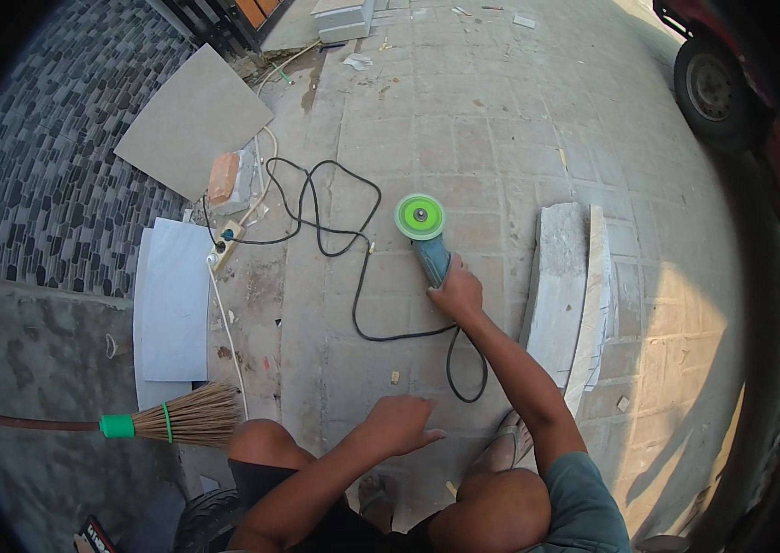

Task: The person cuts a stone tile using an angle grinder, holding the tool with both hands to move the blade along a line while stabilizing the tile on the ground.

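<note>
My right hand point(455, 288) grips the blue-grey body point(431, 258) of an angle grinder, whose bright green disc point(420, 205) faces upward toward the camera. Its black cord point(362, 304) loops across the pavement beside my right forearm and runs to a cream power strip point(229, 238) at the left. My left hand point(401, 426) is held above the ground between my knees and the cord loop, empty, with the thumb apart from the bent fingers.
White tile pieces point(174, 304) lie left, a large beige tile point(192, 120) and brick point(222, 178) beyond. A straw broom point(187, 415) lies lower left. Stone strips point(556, 276) lie right. A red vehicle's wheel point(711, 88) stands upper right. A patterned wall or paving point(40, 157) borders the left.
</note>
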Action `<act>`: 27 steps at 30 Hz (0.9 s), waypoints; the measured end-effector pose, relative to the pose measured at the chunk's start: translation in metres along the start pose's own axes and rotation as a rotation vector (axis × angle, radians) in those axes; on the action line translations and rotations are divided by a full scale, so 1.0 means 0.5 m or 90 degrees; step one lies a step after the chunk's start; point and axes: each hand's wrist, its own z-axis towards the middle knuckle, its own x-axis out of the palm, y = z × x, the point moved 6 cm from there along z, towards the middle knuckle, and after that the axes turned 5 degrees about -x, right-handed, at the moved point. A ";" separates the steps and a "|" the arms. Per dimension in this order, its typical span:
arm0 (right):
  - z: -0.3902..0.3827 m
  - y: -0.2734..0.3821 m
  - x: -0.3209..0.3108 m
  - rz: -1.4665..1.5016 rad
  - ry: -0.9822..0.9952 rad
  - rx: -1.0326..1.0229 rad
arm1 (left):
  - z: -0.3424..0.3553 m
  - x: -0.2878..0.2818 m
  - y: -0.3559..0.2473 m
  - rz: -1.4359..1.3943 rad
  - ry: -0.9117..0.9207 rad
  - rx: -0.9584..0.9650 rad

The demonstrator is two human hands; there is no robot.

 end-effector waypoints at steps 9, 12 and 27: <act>0.029 0.034 0.055 -0.021 0.010 0.032 | 0.026 0.045 -0.002 0.025 0.003 0.031; 0.025 0.034 0.062 -0.023 0.005 0.050 | 0.027 0.049 -0.003 0.018 0.000 0.036; -0.005 0.032 0.092 -0.055 -0.058 0.028 | 0.020 0.074 0.003 0.025 -0.005 0.077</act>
